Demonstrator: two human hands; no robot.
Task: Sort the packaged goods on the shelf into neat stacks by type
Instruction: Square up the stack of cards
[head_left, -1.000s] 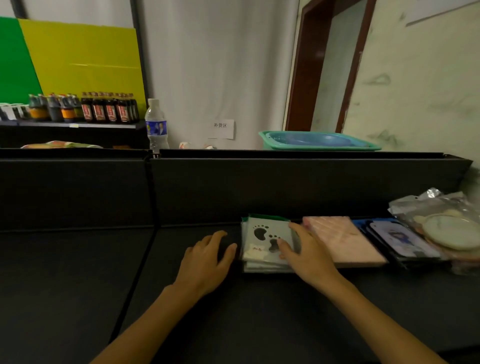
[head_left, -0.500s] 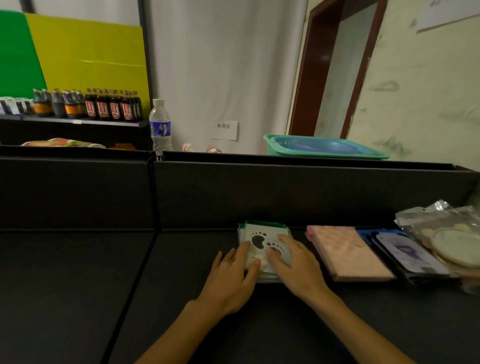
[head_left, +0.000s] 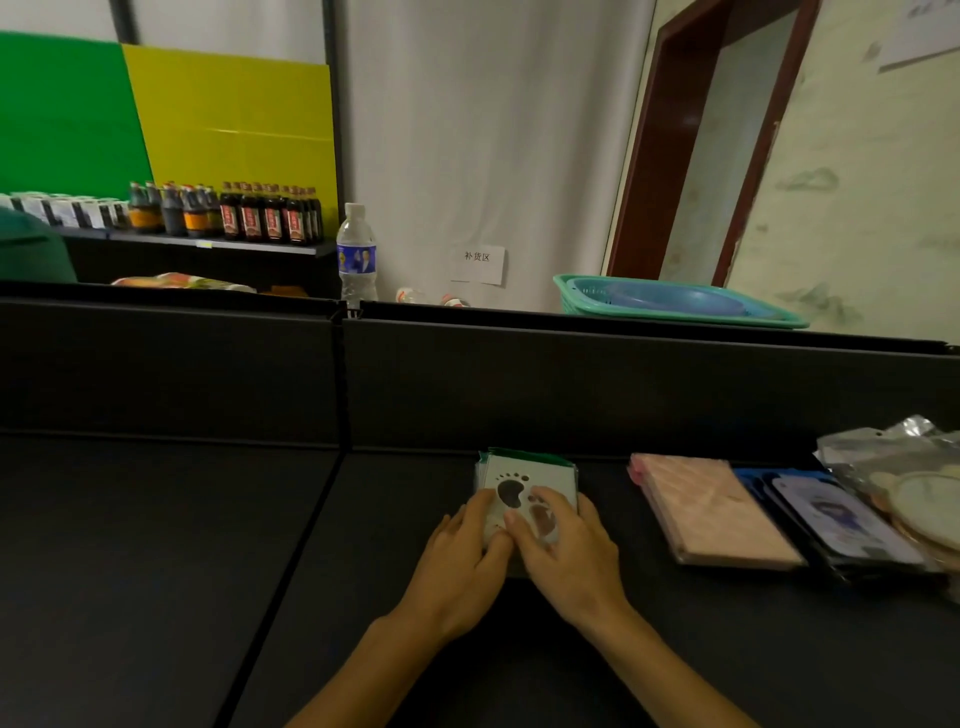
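Both hands sit on the near half of the footprint-pack stack (head_left: 527, 486): left hand (head_left: 460, 561) with fingers laid along its left edge, right hand (head_left: 563, 551) flat on top, fingers lightly bent, pressing rather than gripping. Step in hand looks like squaring this stack on the shelf (head_left: 156, 545). To the right, well apart: pink pack stack (head_left: 706, 506), then blue-backed packs (head_left: 831, 514) touching it, then loose clear bags (head_left: 904, 467) overlapping those. Likely next: release, move right, tidy the clear bags, which look slippery.
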